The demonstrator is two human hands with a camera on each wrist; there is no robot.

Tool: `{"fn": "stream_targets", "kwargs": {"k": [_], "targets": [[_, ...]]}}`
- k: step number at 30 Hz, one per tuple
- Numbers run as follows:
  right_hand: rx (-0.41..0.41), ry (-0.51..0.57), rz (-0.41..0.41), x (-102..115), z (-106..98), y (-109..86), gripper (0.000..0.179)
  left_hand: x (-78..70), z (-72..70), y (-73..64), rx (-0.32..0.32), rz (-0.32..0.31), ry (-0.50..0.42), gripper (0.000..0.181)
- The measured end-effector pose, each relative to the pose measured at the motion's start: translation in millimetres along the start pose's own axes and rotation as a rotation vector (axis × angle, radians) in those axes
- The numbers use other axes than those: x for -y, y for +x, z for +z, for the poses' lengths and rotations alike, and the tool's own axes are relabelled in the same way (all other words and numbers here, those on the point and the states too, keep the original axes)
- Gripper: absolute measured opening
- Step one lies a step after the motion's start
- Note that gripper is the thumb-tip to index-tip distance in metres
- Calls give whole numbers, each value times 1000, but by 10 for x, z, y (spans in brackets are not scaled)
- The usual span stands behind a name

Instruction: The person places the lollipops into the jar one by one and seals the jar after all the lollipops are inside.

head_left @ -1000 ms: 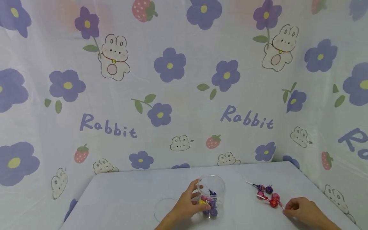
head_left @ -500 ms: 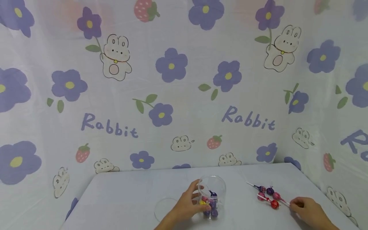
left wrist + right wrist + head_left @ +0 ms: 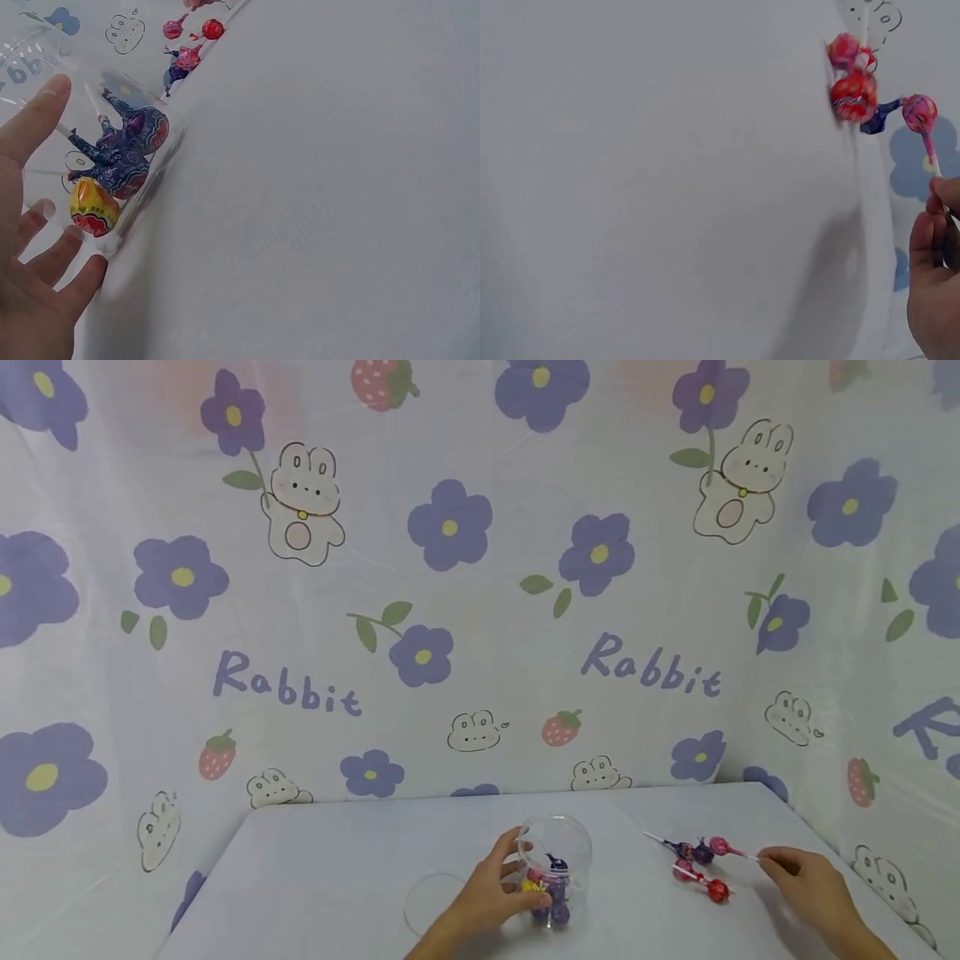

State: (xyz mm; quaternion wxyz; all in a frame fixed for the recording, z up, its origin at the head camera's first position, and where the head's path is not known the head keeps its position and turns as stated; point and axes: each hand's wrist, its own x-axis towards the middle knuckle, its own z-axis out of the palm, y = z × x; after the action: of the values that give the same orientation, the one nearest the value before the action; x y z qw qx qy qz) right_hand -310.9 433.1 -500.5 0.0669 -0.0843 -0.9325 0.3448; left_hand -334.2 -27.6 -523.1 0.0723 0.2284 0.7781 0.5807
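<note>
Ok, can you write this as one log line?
left grip: holds clear jar with lollipops inside | right grip: pinches pink lollipop by stick | table: red lollipop

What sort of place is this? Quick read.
Probably a curtained-off tabletop booth, perhaps for recording: rabbit-and-flower sheeting walls in the back and both sides of a plain whitish tabletop, where a clear jar and loose lollipops sit.

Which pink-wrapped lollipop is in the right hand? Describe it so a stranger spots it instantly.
At the white table, look right of the transparent cylindrical jar to the bare right hand. It pinches the white stick of a round, pink-wrapped lollipop. Unlike the other pink-wrapped lollipop and the red-wrapped lollipop nearby, this one's stick is held.
</note>
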Motion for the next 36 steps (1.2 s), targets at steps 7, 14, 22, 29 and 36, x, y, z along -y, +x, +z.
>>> {"fn": "stream_targets", "kwargs": {"k": [7,14,22,29,36], "targets": [[-117,58,-87,439,-11,-15,34,34,-8,14,-8,10,-1,92],[-100,121,-201,790,97,-63,29,57,-5,-3,-7,5,-16,92],[-29,194,-303,1050,195,-88,25,30,0,13,-10,-34,-34,92],[20,213,-360,1259,256,-108,23,34,2,23,-9,-14,-43,92],[47,222,-435,1474,374,-121,14,31,19,25,-14,-40,-47,92]]}}
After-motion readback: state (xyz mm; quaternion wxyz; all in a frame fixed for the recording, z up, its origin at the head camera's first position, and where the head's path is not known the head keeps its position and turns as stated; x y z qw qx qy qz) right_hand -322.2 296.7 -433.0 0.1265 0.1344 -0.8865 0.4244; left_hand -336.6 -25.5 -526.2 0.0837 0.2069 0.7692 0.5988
